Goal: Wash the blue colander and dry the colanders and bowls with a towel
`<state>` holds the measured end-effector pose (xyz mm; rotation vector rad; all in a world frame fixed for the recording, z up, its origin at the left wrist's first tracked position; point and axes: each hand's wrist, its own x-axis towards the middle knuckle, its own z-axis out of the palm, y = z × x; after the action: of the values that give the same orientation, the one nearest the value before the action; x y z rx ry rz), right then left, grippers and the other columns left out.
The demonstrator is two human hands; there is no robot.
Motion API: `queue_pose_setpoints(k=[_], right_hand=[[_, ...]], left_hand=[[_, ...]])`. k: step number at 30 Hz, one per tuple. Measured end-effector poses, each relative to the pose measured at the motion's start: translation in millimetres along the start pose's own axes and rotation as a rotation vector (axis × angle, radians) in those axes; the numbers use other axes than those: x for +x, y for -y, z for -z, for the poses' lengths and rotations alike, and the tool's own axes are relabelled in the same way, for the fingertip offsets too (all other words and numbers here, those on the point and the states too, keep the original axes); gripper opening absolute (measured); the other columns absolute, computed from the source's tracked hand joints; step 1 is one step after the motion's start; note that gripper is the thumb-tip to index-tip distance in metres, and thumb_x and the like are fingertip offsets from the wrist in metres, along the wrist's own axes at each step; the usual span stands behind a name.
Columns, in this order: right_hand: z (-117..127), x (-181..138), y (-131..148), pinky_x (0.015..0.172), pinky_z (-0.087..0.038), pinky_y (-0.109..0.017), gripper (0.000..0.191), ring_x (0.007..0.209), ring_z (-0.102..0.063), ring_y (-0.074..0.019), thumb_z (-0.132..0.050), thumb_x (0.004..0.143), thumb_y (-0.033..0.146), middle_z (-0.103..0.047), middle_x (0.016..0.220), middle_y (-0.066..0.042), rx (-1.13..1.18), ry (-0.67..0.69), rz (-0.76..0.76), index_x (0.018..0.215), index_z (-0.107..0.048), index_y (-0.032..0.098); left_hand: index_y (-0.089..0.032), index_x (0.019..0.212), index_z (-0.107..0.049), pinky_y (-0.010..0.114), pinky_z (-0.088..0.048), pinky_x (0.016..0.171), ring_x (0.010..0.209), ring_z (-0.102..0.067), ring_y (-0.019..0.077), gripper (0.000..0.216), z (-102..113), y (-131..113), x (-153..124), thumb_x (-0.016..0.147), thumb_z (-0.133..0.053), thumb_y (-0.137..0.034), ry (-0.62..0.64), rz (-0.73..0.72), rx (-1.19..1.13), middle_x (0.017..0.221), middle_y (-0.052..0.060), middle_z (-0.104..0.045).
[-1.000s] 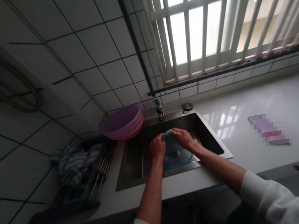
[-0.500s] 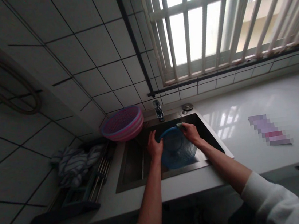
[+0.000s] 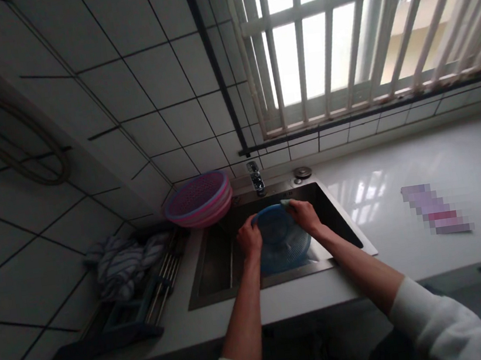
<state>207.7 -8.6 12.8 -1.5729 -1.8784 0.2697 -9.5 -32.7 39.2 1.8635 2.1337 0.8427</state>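
Note:
A blue plastic colander (image 3: pixel 284 242) is tilted inside the metal sink (image 3: pixel 338 214), its perforated wall showing. My left hand (image 3: pixel 249 238) is closed on its left rim, fingers wrapped over the edge. At the upper right rim, my right hand (image 3: pixel 305 216) is closed around a small pale green sponge (image 3: pixel 286 202), pressed against the colander. Most of the sponge is hidden by the fingers.
Stacked pink baskets (image 3: pixel 201 200) stand at the sink's back left corner. Behind the sink rises a faucet (image 3: pixel 256 178), with a drain stopper (image 3: pixel 302 172) to its right. A striped cloth (image 3: pixel 121 263) lies on a rack at left. A blurred purple item (image 3: pixel 437 210) rests on the counter.
My left hand has gone from spread fingers beside the colander to a closed grip on its rim. The colander has turned and shifted slightly left. My right hand with the sponge moved slightly left.

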Motion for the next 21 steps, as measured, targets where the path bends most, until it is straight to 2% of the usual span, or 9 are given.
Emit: queue_pose_setpoints(k=[3, 7, 9, 11, 14, 16, 18, 21], right_hand=[[3, -4, -1, 0.073, -0.046, -0.027, 0.021, 0.085, -0.074, -0.0221, -0.055, 0.104, 0.023, -0.080, 0.099, -0.006, -0.036, -0.003, -0.054, 0.099, -0.075, 0.022], [-9, -10, 17, 0.074, -0.046, -0.027, 0.023, 0.089, -0.074, -0.0201, -0.052, 0.105, 0.019, -0.080, 0.109, -0.006, -0.044, 0.063, 0.110, 0.104, -0.074, 0.022], [-14, -10, 23, 0.074, -0.047, -0.027, 0.023, 0.089, -0.074, -0.0201, -0.053, 0.105, 0.020, -0.080, 0.109, -0.006, -0.048, 0.105, 0.163, 0.104, -0.075, 0.022], [-13, -6, 20, 0.074, -0.047, -0.028, 0.022, 0.088, -0.074, -0.0211, -0.054, 0.105, 0.023, -0.080, 0.107, -0.007, -0.047, 0.108, 0.133, 0.103, -0.076, 0.022], [-6, 1, 3, 0.073, -0.047, -0.029, 0.022, 0.086, -0.075, -0.0234, -0.057, 0.106, 0.031, -0.082, 0.100, -0.008, -0.039, 0.047, -0.035, 0.105, -0.077, 0.022], [0, 4, -8, 0.072, -0.046, -0.029, 0.022, 0.084, -0.075, -0.0248, -0.059, 0.104, 0.032, -0.082, 0.096, -0.009, -0.046, 0.017, -0.145, 0.106, -0.078, 0.022], [1, 3, -13, 0.072, -0.046, -0.029, 0.022, 0.084, -0.075, -0.0254, -0.059, 0.104, 0.032, -0.082, 0.095, -0.009, -0.054, 0.003, -0.181, 0.107, -0.078, 0.021], [-4, -3, -4, 0.074, -0.046, -0.028, 0.024, 0.087, -0.076, -0.0239, -0.056, 0.106, 0.032, -0.082, 0.100, -0.008, -0.048, 0.017, -0.081, 0.106, -0.078, 0.023]], left_hand=[[-0.029, 0.133, -0.075, 0.037, -0.053, 0.101, 0.115, -0.075, 0.0292, 0.034, -2, -3, -1, 0.105, -0.055, -0.027, -0.024, -0.032, -0.029, 0.129, 0.011, -0.079], [-0.031, 0.130, -0.076, 0.034, -0.053, 0.103, 0.120, -0.073, 0.0252, 0.040, -11, -11, -6, 0.102, -0.053, -0.014, 0.069, -0.215, -0.033, 0.137, 0.004, -0.076], [-0.032, 0.128, -0.077, 0.034, -0.054, 0.101, 0.117, -0.074, 0.0255, 0.041, -11, -12, -7, 0.102, -0.052, -0.014, 0.105, -0.237, -0.019, 0.135, 0.004, -0.076], [-0.032, 0.127, -0.078, 0.036, -0.054, 0.098, 0.114, -0.075, 0.0271, 0.037, -8, -8, -6, 0.103, -0.053, -0.019, 0.073, -0.159, -0.021, 0.131, 0.006, -0.078], [-0.029, 0.129, -0.077, 0.037, -0.054, 0.095, 0.112, -0.075, 0.0305, 0.033, 1, 3, -1, 0.104, -0.056, -0.026, -0.065, 0.071, -0.044, 0.124, 0.011, -0.080], [-0.025, 0.132, -0.075, 0.038, -0.053, 0.094, 0.113, -0.075, 0.0318, 0.034, 4, 9, 2, 0.104, -0.056, -0.027, -0.144, 0.153, -0.064, 0.125, 0.014, -0.079], [-0.024, 0.133, -0.074, 0.037, -0.052, 0.095, 0.114, -0.074, 0.0312, 0.035, 3, 11, 3, 0.105, -0.055, -0.027, -0.166, 0.145, -0.082, 0.127, 0.014, -0.079], [-0.027, 0.130, -0.076, 0.034, -0.052, 0.096, 0.113, -0.075, 0.0280, 0.032, -5, 7, 1, 0.104, -0.056, -0.024, -0.066, 0.046, -0.075, 0.126, 0.010, -0.080]])
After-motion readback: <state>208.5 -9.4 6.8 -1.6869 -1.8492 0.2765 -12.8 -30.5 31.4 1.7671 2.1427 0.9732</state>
